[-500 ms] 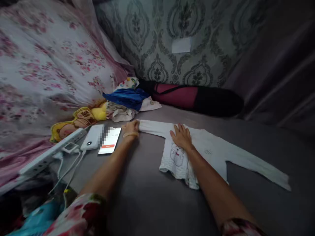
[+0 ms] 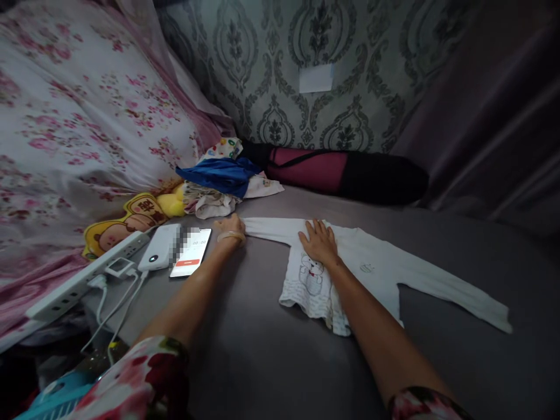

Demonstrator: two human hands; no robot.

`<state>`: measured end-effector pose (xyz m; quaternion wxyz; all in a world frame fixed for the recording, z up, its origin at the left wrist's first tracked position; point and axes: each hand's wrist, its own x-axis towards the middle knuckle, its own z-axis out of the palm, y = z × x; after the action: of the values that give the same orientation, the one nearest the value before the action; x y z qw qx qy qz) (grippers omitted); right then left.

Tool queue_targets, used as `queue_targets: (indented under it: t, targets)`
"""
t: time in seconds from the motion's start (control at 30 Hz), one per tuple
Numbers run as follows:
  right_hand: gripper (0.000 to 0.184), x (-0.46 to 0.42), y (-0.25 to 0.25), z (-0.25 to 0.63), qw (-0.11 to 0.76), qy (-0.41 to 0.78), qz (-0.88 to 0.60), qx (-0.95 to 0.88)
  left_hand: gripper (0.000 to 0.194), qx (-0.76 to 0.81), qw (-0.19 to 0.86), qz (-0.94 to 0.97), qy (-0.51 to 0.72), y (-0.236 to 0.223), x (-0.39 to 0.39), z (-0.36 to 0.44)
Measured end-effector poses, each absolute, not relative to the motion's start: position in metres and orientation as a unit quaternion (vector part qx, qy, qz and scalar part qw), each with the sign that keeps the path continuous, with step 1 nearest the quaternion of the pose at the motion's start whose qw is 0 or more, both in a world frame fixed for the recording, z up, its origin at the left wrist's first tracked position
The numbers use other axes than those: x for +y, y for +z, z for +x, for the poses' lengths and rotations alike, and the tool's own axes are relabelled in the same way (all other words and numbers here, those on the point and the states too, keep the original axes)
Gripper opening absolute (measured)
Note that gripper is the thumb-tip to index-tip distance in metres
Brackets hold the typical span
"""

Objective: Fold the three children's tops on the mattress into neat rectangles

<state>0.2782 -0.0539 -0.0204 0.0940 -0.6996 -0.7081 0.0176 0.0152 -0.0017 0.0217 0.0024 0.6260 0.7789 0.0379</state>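
Observation:
A small white long-sleeved shirt (image 2: 376,271) with a bear print lies spread flat on the grey bed surface (image 2: 262,350). My left hand (image 2: 230,225), with a bangle at the wrist, is closed on the cuff of the shirt's left sleeve, which is stretched out sideways. My right hand (image 2: 318,240) rests flat on the shirt near the collar, fingers spread and pressing the cloth down. The right sleeve reaches out toward the right.
A lit phone (image 2: 192,252) and a white power bank (image 2: 160,247) lie just left of my left hand, beside a power strip (image 2: 83,277) with cables. A heap of clothes (image 2: 225,175), a plush toy (image 2: 126,219), a dark roll (image 2: 345,173) and a floral quilt (image 2: 79,116) stand behind.
Both hands stay on the shirt in about the same places. The view has shifted slightly, and the left sleeve looks pulled a little straighter.

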Motion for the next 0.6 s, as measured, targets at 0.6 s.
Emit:
queue_targets:
  t: [0.6]
  targets:
    - [0.063,-0.056,-0.018,0.278,0.101,0.044,-0.698,-0.708,0.057,0.592,0.065,0.801,-0.059,-0.001,-0.01,0.065]
